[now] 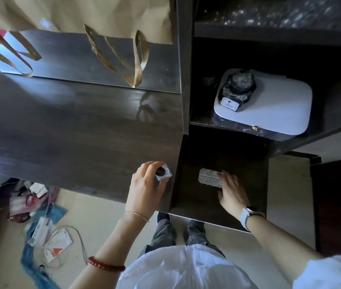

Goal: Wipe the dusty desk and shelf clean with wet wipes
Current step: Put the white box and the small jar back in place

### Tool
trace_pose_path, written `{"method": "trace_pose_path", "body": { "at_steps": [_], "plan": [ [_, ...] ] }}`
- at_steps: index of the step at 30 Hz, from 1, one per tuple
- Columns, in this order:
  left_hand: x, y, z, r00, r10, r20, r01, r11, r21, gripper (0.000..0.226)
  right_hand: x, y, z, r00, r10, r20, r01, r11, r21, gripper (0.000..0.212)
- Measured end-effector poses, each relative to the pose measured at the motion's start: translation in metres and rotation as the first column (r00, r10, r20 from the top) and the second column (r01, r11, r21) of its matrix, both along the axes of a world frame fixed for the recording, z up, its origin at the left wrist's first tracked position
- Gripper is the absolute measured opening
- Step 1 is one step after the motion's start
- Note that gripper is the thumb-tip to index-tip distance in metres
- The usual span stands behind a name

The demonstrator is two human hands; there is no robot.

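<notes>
Head view: left hand (144,191) pinches small bottle (163,174) on table (78,126); right hand (231,190), fingers spread, touches blister pack (210,177). Clearing clutter; wipe needed next.

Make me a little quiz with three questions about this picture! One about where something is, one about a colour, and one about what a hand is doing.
1. Where does the dark ink bottle stand?
A. on the white box in the shelf
B. on the floor
C. on the desk

2. What colour is the bead bracelet on the left arm?
A. green
B. red
C. yellow

3. What is the left hand doing?
A. hanging idle
B. pressing flat on the desk
C. gripping a small clear bottle

Answers:
1 A, the bottle sits on the white box inside the shelf.
2 B, the beads are dark red.
3 C, the fingers curl round the bottle at the desk's edge.
</notes>
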State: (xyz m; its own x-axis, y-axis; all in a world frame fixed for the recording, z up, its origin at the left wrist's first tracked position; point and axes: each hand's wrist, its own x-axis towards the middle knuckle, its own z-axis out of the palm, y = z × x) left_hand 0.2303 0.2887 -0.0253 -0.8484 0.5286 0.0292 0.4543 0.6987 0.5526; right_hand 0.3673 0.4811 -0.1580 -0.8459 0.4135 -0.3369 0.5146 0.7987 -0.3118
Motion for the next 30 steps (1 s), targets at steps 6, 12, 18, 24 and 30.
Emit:
{"method": "trace_pose_path", "body": {
  "at_steps": [6, 12, 18, 24, 30],
  "plan": [
    [-0.016, 0.004, 0.002, 0.995, 0.039, 0.091, -0.045, 0.997, 0.065, 0.034, -0.008, -0.037, 0.059, 0.95, -0.122, -0.287, 0.077, 0.984, -0.162, 0.043],
    [-0.095, 0.036, 0.0, 0.984, -0.091, 0.152, 0.082, 0.995, 0.065, 0.032, -0.06, -0.042, 0.12, 0.871, -0.154, -0.466, 0.143, 0.988, -0.057, 0.039],
    [-0.164, 0.074, -0.01, 0.944, -0.249, 0.215, 0.256, 0.967, -0.004, 0.032, -0.107, -0.042, 0.156, 0.855, -0.19, -0.482, 0.356, 0.891, 0.281, 0.046],
    [-0.185, 0.099, -0.018, 0.911, -0.346, 0.224, 0.364, 0.93, -0.043, 0.037, -0.124, -0.051, 0.17, 0.837, -0.271, -0.476, 0.479, 0.784, 0.396, 0.048],
    [-0.184, 0.121, -0.017, 0.902, -0.374, 0.214, 0.388, 0.921, -0.027, 0.042, -0.105, -0.038, 0.165, 0.879, -0.281, -0.386, 0.445, 0.775, 0.449, 0.051]
  ]
}}
